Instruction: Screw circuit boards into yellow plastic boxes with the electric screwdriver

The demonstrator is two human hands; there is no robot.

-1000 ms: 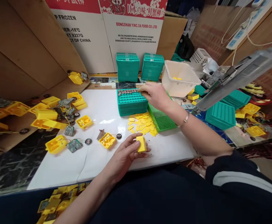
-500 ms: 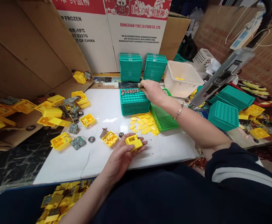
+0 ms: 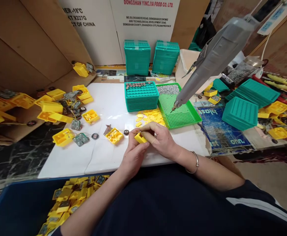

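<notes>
Above the white work surface, my left hand [image 3: 133, 155] is closed round a small yellow plastic housing [image 3: 140, 138]. My right hand [image 3: 163, 140] meets it from the right, with thumb and fingers pinched together at the housing's upper edge. Whatever sits between those right fingertips is hidden. Behind the hands lies a pile of flat yellow plastic pieces [image 3: 154, 116]. A stack of teal trays [image 3: 142, 100] stands beyond, with small round brownish parts [image 3: 137, 86] in the top one's back rows. Left of my hands rests an open yellow housing [image 3: 114, 136] with a wired round black part [image 3: 126, 132].
A grey electric screwdriver [image 3: 207, 62] hangs tip-down over a green perforated tray [image 3: 197, 119] holding small screws [image 3: 169, 89]. Yellow housings with circuit boards [image 3: 81, 139] lie at left. Several more fill a blue bin [image 3: 15, 203] below the table edge. Teal tray bundles [image 3: 137, 59] stand behind.
My right hand has come back from the teal tray stack to the housing in my left hand. The housing has turned in my grip. The screwdriver now hangs over the green tray, and the view has tilted down.
</notes>
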